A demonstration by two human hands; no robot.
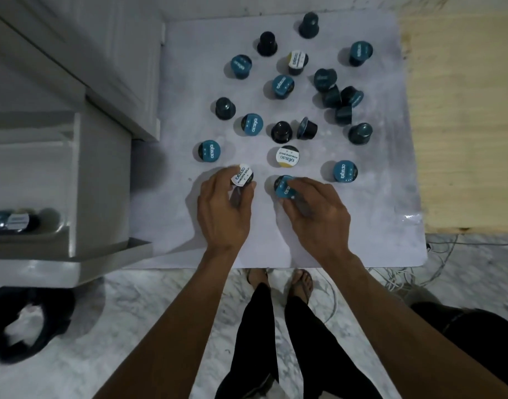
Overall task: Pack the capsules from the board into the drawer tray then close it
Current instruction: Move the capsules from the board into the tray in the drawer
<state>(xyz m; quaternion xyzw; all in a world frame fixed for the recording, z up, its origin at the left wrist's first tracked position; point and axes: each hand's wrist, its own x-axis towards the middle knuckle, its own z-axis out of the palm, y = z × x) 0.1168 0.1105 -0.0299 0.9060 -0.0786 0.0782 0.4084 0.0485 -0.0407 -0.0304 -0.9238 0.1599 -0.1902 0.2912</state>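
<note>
Hands both clamped — left hand [222, 210] pinches a white-lidded capsule [241, 174], right hand [313, 213] a teal-lidded capsule [284, 186] (on the board [376, 197])

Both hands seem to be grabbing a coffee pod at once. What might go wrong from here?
1. The left hand pinches a white-lidded capsule and the right hand a blue-lidded capsule only by their edges; either might slip on the way to the drawer tray.
2. A tight cluster of capsules, some tipped, might scatter or roll if nudged.

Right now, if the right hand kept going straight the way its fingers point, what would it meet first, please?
The right hand, gripping a teal-lidded capsule, points up-left across the board. The white-lidded capsule just beyond looks first in line, though depth is uncertain.
</note>
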